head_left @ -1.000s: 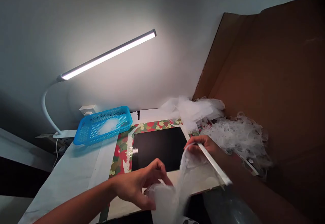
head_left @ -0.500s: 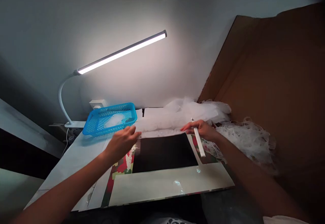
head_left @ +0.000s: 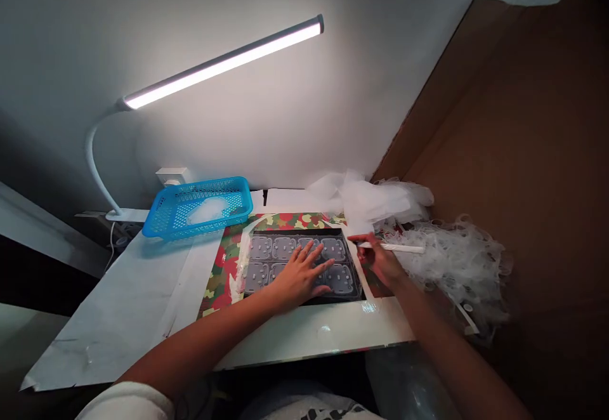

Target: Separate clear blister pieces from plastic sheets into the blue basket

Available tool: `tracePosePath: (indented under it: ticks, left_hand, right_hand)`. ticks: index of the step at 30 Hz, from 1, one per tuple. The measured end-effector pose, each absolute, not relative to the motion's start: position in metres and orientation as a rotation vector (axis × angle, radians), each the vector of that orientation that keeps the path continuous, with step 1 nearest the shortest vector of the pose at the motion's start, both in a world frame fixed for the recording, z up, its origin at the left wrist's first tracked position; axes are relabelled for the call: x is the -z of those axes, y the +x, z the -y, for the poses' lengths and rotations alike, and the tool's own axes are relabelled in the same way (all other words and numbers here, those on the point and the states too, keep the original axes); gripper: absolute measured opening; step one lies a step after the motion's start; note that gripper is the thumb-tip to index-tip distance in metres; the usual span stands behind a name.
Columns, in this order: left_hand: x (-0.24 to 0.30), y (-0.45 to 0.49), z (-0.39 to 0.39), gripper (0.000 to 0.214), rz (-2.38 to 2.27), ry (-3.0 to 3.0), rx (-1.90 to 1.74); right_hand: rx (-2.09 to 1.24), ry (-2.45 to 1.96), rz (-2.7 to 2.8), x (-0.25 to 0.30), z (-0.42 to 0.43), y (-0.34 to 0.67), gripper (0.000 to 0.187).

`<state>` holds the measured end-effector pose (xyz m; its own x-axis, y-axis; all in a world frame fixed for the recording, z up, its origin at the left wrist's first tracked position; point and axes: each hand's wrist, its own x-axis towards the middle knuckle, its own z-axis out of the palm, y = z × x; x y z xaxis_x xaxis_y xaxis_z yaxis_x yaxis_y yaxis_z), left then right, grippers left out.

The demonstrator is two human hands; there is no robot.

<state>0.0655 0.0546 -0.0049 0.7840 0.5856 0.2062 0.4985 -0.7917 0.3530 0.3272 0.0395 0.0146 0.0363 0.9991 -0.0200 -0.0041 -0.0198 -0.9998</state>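
My left hand (head_left: 301, 277) lies flat with fingers spread on a thin translucent sheet (head_left: 261, 249). Rows of rounded-square moulded shapes with small raised dots show in the sheet, which covers a black panel (head_left: 309, 302). Just to the right of the sheet, my right hand (head_left: 379, 260) is closed around a slim white pen-like tool (head_left: 404, 248). The tool's back end points right; its tip is hidden near the fingers. Around the panel runs a camouflage-patterned board (head_left: 295, 220) with a pale strip (head_left: 304, 331) along its front.
A blue perforated basket (head_left: 197, 207) at the back left holds white translucent pieces (head_left: 208, 210). Crumpled white translucent sheets (head_left: 380, 198) and a heap of stringy offcuts (head_left: 457, 255) lie right. A lit lamp (head_left: 228, 65) hangs above; cardboard (head_left: 514, 141) stands at the right.
The white sheet held between both hands is down on the black panel. My left hand has moved right and flattened onto it. The pen-like tool has swung to near level in my right hand.
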Motion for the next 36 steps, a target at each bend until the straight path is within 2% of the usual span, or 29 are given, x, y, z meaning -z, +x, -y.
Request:
tracePosePath:
  ticks: [4,9,13,28,33,36]
  left_hand:
    - [0.014,0.062,-0.065,0.059,-0.675,2.689,-0.352]
    - [0.002,0.042,-0.064,0.059,-0.61,2.627,-0.335]
    - [0.003,0.053,-0.057,0.062,-0.771,2.634,-0.366]
    - [0.017,0.054,-0.055,0.061,-0.791,2.705,-0.349]
    - [0.024,0.054,-0.055,0.06,-0.819,2.788,-0.359]
    - [0.027,0.054,-0.055,0.06,-0.839,2.819,-0.372]
  right_hand:
    - [-1.079,-1.307,1.39,-0.007,-0.048,0.322,0.037]
    - [-1.059,-1.325,1.721,-0.008,-0.04,0.318,0.021]
    - [-0.976,-1.246,1.968,-0.004,-0.044,0.312,0.022]
    - [-0.951,-1.249,2.006,0.004,-0.054,0.31,0.02]
    - [-0.852,-1.167,2.172,0.005,-0.051,0.311,0.021]
    - [-0.686,-1.077,2.281,0.009,-0.049,0.306,0.017]
